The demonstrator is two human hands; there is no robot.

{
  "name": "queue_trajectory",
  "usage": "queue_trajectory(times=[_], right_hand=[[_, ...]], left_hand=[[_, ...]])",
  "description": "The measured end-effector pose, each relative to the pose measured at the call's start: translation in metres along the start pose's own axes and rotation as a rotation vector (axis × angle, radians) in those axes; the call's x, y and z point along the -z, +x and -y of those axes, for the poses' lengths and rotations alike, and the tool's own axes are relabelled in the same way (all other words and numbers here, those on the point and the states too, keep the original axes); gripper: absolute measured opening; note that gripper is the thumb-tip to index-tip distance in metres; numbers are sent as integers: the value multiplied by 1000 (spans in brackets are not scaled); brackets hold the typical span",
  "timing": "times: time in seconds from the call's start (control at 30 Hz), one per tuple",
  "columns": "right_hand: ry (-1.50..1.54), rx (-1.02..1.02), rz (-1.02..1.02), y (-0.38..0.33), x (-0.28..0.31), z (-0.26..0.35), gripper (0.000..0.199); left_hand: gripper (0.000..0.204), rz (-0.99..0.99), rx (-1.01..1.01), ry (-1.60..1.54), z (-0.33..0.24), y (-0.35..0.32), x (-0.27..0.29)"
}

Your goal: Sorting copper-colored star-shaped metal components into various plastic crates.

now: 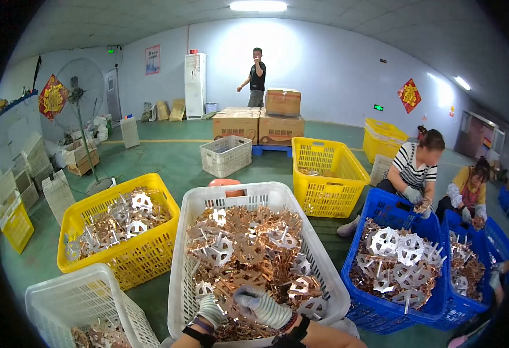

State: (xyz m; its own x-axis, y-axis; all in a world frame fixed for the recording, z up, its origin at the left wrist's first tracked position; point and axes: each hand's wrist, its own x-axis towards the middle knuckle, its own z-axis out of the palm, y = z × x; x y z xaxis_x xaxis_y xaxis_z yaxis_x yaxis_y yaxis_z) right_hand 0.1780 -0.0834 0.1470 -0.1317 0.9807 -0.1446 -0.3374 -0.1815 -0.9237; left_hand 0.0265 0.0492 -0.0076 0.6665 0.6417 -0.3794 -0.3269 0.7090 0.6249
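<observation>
In front of me stands a white plastic crate (180,255) heaped with copper-coloured and silvery metal parts (251,250), many of them toothed discs with prongs. Both my hands wear pale striped gloves and are low over the near end of the heap. My left hand (210,312) is curled beside a copper-coloured piece; its fingertips are hidden among the parts. Just to its right, my right hand (264,308) is bent with the fingers closed inward and touches the same area of the heap. What either hand grips is not clear.
A yellow crate (121,255) and another white crate (71,284) with parts stand left. Blue crates (393,206) with parts stand right, where two gloved co-workers (415,168) bend over. Ahead are a yellow crate (330,197), cartons (235,126) and a standing person (257,75).
</observation>
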Motion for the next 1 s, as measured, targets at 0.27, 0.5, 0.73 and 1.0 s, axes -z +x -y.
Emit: queue_trajectory(times=[0.27, 0.5, 0.73, 1.0], right_hand=[[-1128, 535, -164, 6, -28, -5, 37], [-597, 308, -24, 13, -30, -23, 28], [-90, 138, -70, -5, -12, 7, 24], [-1272, 565, -220, 4, -24, -1, 29]], left_hand=[[38, 214, -467, 1446, 39, 23, 56], [28, 338, -338, 1261, 50, 34, 51], [24, 57, -577, 2165, 5, 4, 14], [26, 88, -597, 2118, 2, -53, -48]])
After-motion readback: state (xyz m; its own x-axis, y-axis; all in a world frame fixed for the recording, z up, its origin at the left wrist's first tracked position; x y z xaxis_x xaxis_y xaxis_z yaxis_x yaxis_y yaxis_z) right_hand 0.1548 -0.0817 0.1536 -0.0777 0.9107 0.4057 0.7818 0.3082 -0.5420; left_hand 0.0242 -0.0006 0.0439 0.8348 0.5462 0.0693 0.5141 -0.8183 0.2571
